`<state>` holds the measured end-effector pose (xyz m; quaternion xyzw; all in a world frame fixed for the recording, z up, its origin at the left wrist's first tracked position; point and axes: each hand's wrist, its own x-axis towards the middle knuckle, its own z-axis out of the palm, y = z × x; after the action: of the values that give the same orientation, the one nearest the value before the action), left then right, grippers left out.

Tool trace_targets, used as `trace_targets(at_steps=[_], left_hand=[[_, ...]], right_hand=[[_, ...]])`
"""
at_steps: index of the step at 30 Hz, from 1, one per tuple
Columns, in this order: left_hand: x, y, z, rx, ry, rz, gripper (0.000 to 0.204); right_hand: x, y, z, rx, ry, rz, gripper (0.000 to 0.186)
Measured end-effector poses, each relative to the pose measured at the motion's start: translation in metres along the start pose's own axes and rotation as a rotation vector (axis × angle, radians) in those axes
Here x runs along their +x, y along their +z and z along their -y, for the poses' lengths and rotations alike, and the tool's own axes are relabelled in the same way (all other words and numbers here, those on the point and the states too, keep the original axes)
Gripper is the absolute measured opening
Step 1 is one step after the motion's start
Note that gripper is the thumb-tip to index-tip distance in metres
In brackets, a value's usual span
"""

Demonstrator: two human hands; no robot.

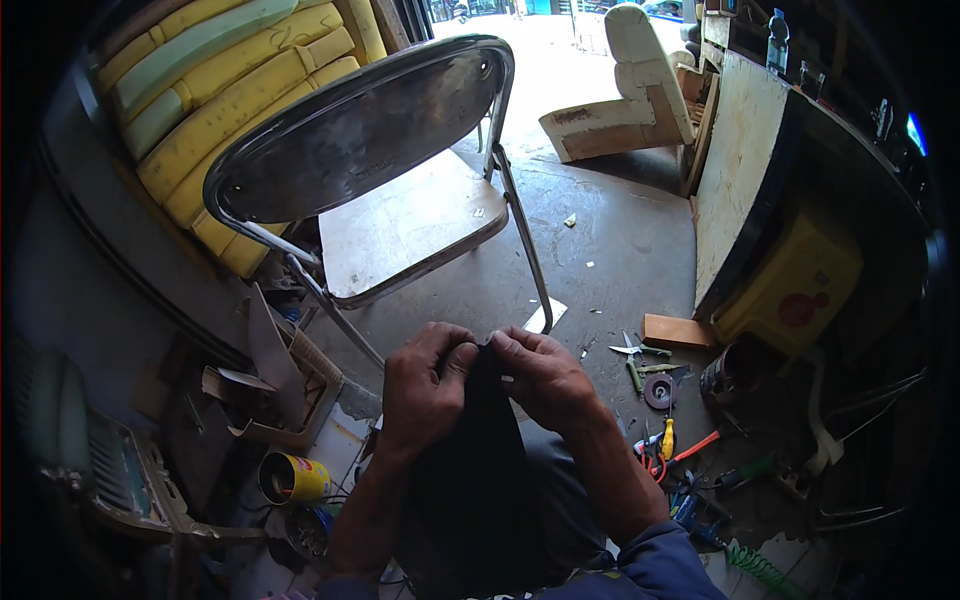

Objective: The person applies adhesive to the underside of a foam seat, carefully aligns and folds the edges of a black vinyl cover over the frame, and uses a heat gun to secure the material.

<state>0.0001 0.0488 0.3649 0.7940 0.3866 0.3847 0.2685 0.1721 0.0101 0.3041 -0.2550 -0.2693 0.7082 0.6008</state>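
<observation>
In the middle of the head view, a piece of black cloth [482,450] hangs down over my lap. My left hand [430,385] is closed, pinching the cloth's upper edge between thumb and fingers. Right beside it, my right hand [548,375] pinches the same edge, its thumb near my left fingertips. Whether anything small sits between the fingertips I cannot tell. Just beyond my hands stands a metal folding chair [518,215], its dark oval backrest [360,140] toward me and its pale seat [410,230] behind that.
Scissors [630,350], a tape roll [659,391], a yellow-handled screwdriver [668,438] and other tools lie on the floor at right, near an orange-brown block [678,331]. A yellow can [296,478] and cardboard box [300,400] stand at left. Yellow cushions [240,110] lean behind.
</observation>
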Motion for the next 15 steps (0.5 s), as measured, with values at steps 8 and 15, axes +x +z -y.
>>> trace_targets(at_steps=[8, 15], left_hand=[[0.0, 0.003, -0.002, -0.072, -0.014, 0.081, 0.013], [-0.005, -0.004, -0.004, -0.145, -0.02, 0.119, 0.009]], right_hand=[[-0.001, 0.005, -0.025, 0.244, -0.265, -0.097, 0.013], [0.001, 0.008, -0.023, 0.21, -0.133, -0.068, 0.016]])
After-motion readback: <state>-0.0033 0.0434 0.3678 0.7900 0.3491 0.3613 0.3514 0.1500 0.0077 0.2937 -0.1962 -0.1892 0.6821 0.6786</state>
